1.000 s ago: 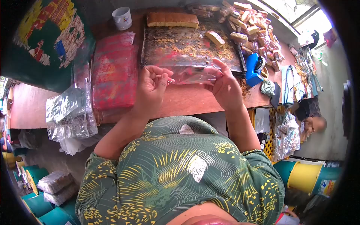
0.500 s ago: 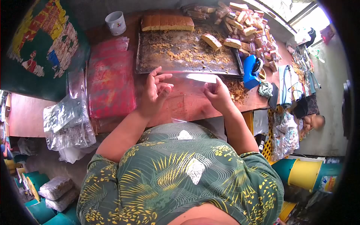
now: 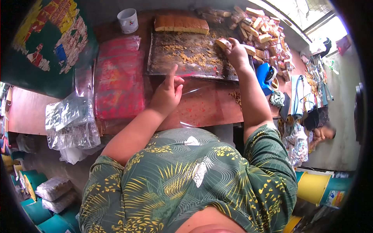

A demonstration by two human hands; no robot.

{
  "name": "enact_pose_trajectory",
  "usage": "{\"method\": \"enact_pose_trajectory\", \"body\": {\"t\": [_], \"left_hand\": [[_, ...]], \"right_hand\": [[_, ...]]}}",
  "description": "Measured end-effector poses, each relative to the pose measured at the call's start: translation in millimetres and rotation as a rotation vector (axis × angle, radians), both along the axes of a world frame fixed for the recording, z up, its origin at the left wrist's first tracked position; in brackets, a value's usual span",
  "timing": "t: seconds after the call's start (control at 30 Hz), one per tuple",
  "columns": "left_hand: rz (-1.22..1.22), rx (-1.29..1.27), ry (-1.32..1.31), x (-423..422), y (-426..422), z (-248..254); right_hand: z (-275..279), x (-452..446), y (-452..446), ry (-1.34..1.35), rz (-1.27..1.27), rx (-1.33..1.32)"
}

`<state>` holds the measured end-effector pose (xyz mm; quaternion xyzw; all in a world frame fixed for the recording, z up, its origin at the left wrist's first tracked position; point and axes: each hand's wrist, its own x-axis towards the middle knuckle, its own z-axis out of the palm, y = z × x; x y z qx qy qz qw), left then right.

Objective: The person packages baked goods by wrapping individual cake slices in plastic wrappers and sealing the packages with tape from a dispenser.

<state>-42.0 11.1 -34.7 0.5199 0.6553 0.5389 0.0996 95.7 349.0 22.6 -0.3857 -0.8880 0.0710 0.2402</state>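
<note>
My right hand [image 3: 237,57] reaches over the dark baking tray [image 3: 165,65], its fingers closed on a cut slice of sponge cake [image 3: 223,43]. Another slice [image 3: 248,49] lies just right of that hand. Near the tray's front edge, my left hand [image 3: 169,92] has its index finger pointing up and the other fingers curled. A thin clear plastic bag [image 3: 198,91] seems to hang from it, though its outline is hard to make out. A row of joined cake slices [image 3: 181,24] sits along the tray's back edge, with crumbs scattered over the tray.
Wrapped cake slices [image 3: 268,37] are heaped at the back right. Near them stand a blue tape dispenser [image 3: 263,77] and a cloth [image 3: 277,98]. Left are red-printed plastic sheets [image 3: 119,83], a white mug [image 3: 128,21] and clear bags [image 3: 70,122] over the table edge. Another person [image 3: 323,134] is at right.
My right hand has left the clear plastic, moved up over the tray and taken hold of a cake slice. My left hand has shifted slightly right and down, its fingers more curled.
</note>
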Motion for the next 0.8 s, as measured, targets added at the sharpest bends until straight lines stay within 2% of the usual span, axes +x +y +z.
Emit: {"method": "enact_pose_trajectory", "body": {"t": [0.07,0.13,0.2,0.27,0.33,0.37,0.4,0.5,0.8], "left_hand": [[-0.004,0.006,-0.002,-0.3,0.2,1.0],[0.002,0.003,-0.005,0.7,-0.8,-0.9],[0.013,0.000,-0.004,0.8,1.8,-3.1],[-0.003,-0.015,-0.029,0.1,2.3,-2.1],[-0.015,-0.014,-0.037,-0.1,2.7,-2.3],[-0.018,-0.003,-0.027,-1.0,3.7,-2.2],[-0.021,0.009,-0.015,-1.9,4.5,-2.1],[-0.007,0.017,0.020,-1.6,3.6,-3.4],[0.032,-0.013,0.078,-3.3,6.6,-6.9]], "right_hand": [[18.5,9.1,-19.2,0.107,0.018,0.009],[37.0,21.8,-56.6,0.316,0.085,-0.153],[42.9,45.4,-88.7,0.359,0.360,-0.188],[55.8,65.3,-130.3,0.206,0.590,-0.338],[53.5,75.6,-163.7,0.222,0.596,-0.953],[42.7,72.3,-168.0,0.144,0.723,-0.756],[46.8,66.6,-177.6,0.038,0.742,-0.578],[1.3,56.2,-175.7,-0.020,0.765,-0.326],[-7.3,61.1,-174.6,0.003,0.698,-0.424]]}}
